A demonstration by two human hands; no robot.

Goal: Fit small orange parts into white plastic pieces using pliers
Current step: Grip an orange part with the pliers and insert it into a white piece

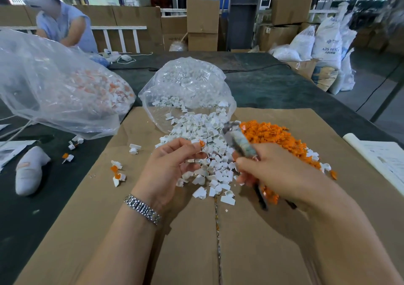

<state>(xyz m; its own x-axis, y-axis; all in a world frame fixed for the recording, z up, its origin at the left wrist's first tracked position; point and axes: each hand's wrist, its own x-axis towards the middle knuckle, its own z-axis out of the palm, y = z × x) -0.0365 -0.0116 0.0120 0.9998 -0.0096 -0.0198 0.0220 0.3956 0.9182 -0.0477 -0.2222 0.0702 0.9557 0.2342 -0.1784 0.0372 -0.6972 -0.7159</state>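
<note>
Here, across the frame: dark table [273,88], topped in the lower half by a flattened cardboard sheet [109,230]. Upper left, a large clear bag [50,92] holding finished white-and-orange pieces. At centre, a smaller clear bag [185,83] spilling a heap of white plastic pieces [203,136] onto the cardboard. Just right of that heap, touching it, a pile of small orange parts [275,136]. Right of centre, the right hand [269,171], its grip clenched round the pliers [238,140], blurred, nose pointing up and left over the white heap. Left of centre, the left hand [170,164], metal watch band [142,208] at the wrist, grip pinching one orange part [202,143] at the fingertips; whether a white piece sits beneath cannot be told. At left on the cardboard, a few scattered assembled pieces [117,173].
</note>
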